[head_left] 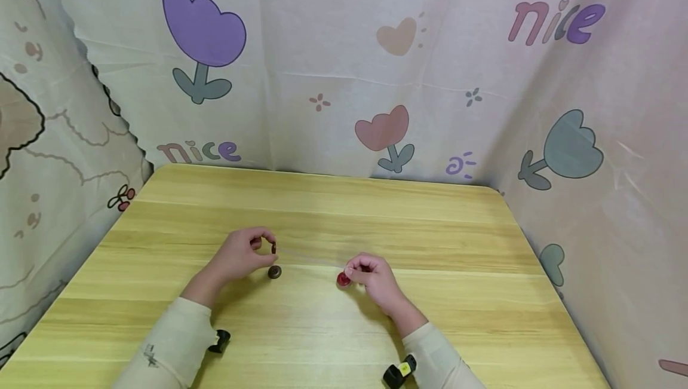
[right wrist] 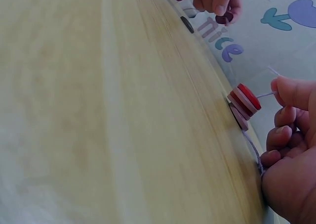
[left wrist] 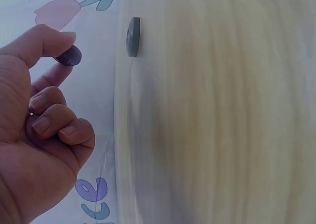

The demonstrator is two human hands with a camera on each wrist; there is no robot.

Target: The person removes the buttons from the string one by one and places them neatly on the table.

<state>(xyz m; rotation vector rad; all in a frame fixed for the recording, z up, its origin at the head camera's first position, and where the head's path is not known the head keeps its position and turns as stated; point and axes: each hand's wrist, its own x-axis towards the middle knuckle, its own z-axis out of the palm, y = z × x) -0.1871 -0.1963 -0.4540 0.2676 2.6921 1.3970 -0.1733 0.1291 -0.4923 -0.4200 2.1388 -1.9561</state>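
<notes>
Right wrist view: right hand [right wrist: 296, 130] pinched pale string [right wrist: 267, 94]; red-and-pink disc stack [right wrist: 245, 101] sat just beside it. Left hand [head_left: 244, 253] pinched dark disc [left wrist: 70, 56] above loose disc [head_left: 275, 272] on table [head_left: 301, 341]. Whether string reached dark disc: could not tell. Good handling likely called for rim-only hold, face clear of fingertips, string straight.

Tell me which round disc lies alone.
The dark brown round disc near the left hand, untouched on the yellow wooden table. Another dark round disc is pinched by that hand's fingers; red and pink discs are stacked by the right hand.
</notes>
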